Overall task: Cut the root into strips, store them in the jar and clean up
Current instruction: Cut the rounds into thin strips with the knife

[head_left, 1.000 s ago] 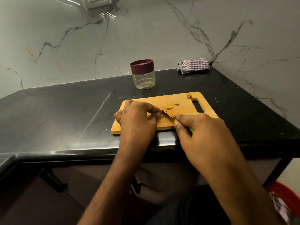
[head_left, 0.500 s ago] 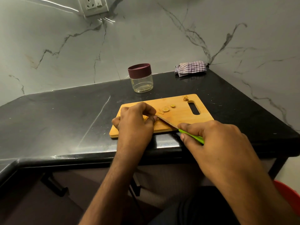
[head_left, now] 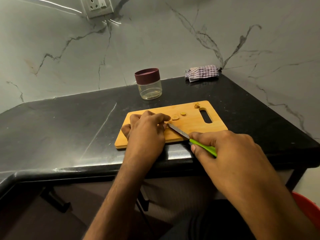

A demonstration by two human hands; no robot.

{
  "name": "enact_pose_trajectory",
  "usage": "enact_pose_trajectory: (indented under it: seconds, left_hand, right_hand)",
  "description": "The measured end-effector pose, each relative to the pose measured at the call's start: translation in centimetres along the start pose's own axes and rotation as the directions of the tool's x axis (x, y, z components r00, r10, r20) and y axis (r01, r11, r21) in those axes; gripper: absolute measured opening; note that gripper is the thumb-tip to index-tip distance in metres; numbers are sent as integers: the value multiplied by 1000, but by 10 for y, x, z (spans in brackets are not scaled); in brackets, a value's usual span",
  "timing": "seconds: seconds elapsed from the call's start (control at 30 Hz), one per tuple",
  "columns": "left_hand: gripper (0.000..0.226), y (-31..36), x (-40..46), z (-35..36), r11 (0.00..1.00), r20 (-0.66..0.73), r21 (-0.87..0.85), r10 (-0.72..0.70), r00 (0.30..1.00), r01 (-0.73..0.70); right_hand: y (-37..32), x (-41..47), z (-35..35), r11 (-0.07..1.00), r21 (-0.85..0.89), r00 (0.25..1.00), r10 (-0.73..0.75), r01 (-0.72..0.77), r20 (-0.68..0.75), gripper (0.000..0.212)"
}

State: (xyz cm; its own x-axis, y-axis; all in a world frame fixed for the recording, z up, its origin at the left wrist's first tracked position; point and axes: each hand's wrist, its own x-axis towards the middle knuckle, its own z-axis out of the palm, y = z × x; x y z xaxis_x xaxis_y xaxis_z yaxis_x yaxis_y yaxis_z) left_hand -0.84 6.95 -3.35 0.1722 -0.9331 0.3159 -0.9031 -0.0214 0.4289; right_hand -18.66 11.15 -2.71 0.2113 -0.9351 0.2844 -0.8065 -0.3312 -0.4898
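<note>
The cutting step is on: the left hand [head_left: 147, 130] pinches the root on the board [head_left: 194, 123]. The right hand [head_left: 230, 151] grips the knife [head_left: 190, 137], blade tip at the root. Next it should press down, clear of the fingers.

Two hands are in view: the left hand [head_left: 146, 131] and the right hand [head_left: 230, 153]. There is one knife [head_left: 191, 137], one wooden cutting board [head_left: 194, 125], and one lidded jar [head_left: 149, 83]. Three cut root pieces [head_left: 175, 117] lie on the board. One folded checked cloth [head_left: 201, 73] sits on the single dark counter [head_left: 69, 127]. One wall socket [head_left: 97, 6] is visible.
</note>
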Motion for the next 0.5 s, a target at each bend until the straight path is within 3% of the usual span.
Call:
enact_pose_trajectory:
  seconds: [0.2,0.5]
  left_hand:
    - [13,-6,-4,0,985,-158,-168,-57,986,30]
    - [5,-8,-1,3,987,-167,-143,-102,981,78]
  right_hand:
    - [-3,1,3,994,105,997,-15,23,-77,38]
    - [-8,3,11,990,136,996,-29,41,-89,38]
